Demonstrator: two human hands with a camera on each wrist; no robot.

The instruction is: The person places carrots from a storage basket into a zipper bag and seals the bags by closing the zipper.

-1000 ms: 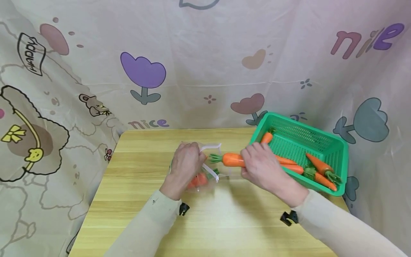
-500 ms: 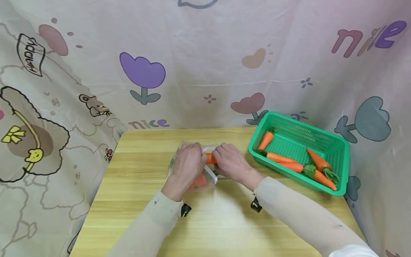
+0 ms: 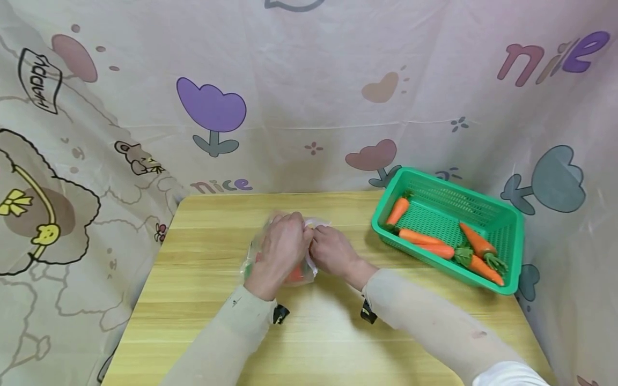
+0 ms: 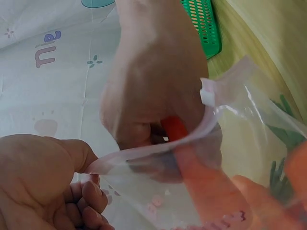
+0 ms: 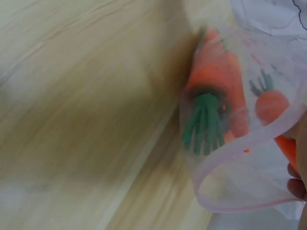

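The wooden tabletop (image 3: 193,316) carries everything: near its far edge the left hand (image 3: 285,244) pinches the bag (image 4: 230,158) by its rim; the right hand (image 3: 334,252) curls round a carrot (image 4: 206,187), leafy end inside (basket (image 3: 449,206) at the far right corner). Best hold the mouth taut.

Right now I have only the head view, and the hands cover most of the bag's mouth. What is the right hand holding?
Observer: The left wrist view shows the right hand gripping a carrot.
Operator: Which end points into the bag?
Observer: In the right wrist view, its green top points into the clear bag.
Operator: And what is the left hand doing?
Observer: The left wrist view shows the left hand pinching the bag's rim.
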